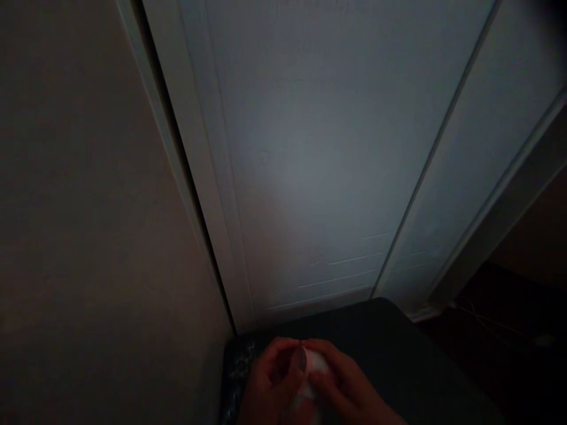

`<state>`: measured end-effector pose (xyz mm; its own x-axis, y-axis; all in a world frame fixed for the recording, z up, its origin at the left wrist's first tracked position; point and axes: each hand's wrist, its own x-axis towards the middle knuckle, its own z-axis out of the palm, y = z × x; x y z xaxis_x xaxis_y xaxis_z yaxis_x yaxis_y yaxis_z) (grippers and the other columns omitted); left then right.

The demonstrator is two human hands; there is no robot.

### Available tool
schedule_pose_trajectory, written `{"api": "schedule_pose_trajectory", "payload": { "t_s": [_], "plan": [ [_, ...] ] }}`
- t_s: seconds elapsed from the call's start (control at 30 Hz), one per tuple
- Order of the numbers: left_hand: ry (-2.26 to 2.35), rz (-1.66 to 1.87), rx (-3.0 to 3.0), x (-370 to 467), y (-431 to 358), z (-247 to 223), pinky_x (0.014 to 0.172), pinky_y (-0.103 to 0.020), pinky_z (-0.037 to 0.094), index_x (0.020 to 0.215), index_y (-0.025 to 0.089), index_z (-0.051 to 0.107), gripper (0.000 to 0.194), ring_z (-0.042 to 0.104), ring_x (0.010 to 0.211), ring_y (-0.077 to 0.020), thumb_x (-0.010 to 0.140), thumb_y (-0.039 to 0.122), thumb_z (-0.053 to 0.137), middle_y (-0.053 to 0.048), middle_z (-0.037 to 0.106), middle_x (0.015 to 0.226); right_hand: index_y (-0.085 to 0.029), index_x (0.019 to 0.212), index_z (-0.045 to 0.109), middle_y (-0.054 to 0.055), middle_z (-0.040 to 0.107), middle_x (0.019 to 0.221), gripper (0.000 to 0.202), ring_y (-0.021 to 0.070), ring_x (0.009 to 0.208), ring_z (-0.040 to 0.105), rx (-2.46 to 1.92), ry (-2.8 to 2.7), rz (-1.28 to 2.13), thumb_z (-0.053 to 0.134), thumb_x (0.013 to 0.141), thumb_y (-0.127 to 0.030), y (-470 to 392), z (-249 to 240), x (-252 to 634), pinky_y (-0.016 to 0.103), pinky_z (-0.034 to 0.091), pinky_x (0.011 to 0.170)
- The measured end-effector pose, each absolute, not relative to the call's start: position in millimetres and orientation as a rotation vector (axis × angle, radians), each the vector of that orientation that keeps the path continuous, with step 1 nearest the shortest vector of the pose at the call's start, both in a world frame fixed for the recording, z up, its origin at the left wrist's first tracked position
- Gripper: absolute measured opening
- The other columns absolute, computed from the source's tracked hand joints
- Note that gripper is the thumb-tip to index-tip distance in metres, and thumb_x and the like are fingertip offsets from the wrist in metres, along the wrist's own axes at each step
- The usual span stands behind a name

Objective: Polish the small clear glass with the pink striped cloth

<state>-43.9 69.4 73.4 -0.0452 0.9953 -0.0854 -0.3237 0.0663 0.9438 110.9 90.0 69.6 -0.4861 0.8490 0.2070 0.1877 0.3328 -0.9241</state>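
Low in the dim view, both hands meet around a small white and pink object (319,364), which is too dark and blurred to identify. My left hand (273,378) curls round its left side, with the thumb raised near the top. From the right, my right hand (343,378) closes on it with the thumb across the white part. The fingertips of the two hands touch or nearly touch at the top. The lower part of the object is partly hidden and lost in shadow.
Beneath the hands is a dark padded surface (381,336). White panelled doors (310,153) rise behind it, and a plain wall (97,206) stands at the left. A thin white cable (482,319) lies on the dark floor at the right.
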Motion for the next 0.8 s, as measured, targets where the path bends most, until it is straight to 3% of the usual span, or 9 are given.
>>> {"api": "schedule_pose_trajectory", "payload": {
  "t_s": [0.17,0.33,0.5,0.8],
  "plan": [
    [1.010,1.320,0.924,-38.6,68.2,72.3,0.060,-0.022,0.044,0.077,0.017,0.065,0.035,0.059,0.066,-0.0140,0.056,0.042,0.080,0.000,0.066,0.069,-0.020,0.115,0.057,0.012,0.063,0.115,0.040,0.0237,0.104,0.059,-1.049,-1.912,1.137,0.041,0.089,-0.046,85.6,69.2,115.1,0.036,0.046,0.090],
    [0.998,1.283,0.946,-33.5,66.5,69.4,0.059,-0.022,0.042,0.075,0.018,0.061,0.035,0.056,0.061,-0.0119,0.059,0.043,0.078,0.003,0.062,0.066,-0.019,0.115,0.057,0.011,0.066,0.106,0.037,0.0208,0.092,0.062,-1.032,-1.914,1.178,0.042,0.090,-0.041,81.4,65.3,119.1,0.032,0.048,0.081],
    [1.024,1.206,0.932,-27.9,64.5,71.2,0.056,-0.022,0.042,0.075,0.018,0.058,0.035,0.058,0.062,-0.0132,0.059,0.043,0.077,0.002,0.063,0.067,-0.022,0.113,0.057,0.007,0.066,0.106,0.033,0.0201,0.093,0.062,-0.965,-1.879,1.187,0.057,0.083,-0.034,75.9,63.2,123.1,0.028,0.047,0.082],
    [1.104,1.126,1.016,-19.0,60.9,84.1,0.063,-0.023,0.046,0.083,0.018,0.062,0.031,0.062,0.075,-0.0165,0.069,0.045,0.069,-0.001,0.067,0.078,-0.019,0.105,0.060,0.007,0.067,0.097,0.027,0.0192,0.086,0.061,-1.094,-1.785,1.027,0.053,0.085,-0.035,71.8,56.2,129.5,0.028,0.046,0.076]
  ]
}}
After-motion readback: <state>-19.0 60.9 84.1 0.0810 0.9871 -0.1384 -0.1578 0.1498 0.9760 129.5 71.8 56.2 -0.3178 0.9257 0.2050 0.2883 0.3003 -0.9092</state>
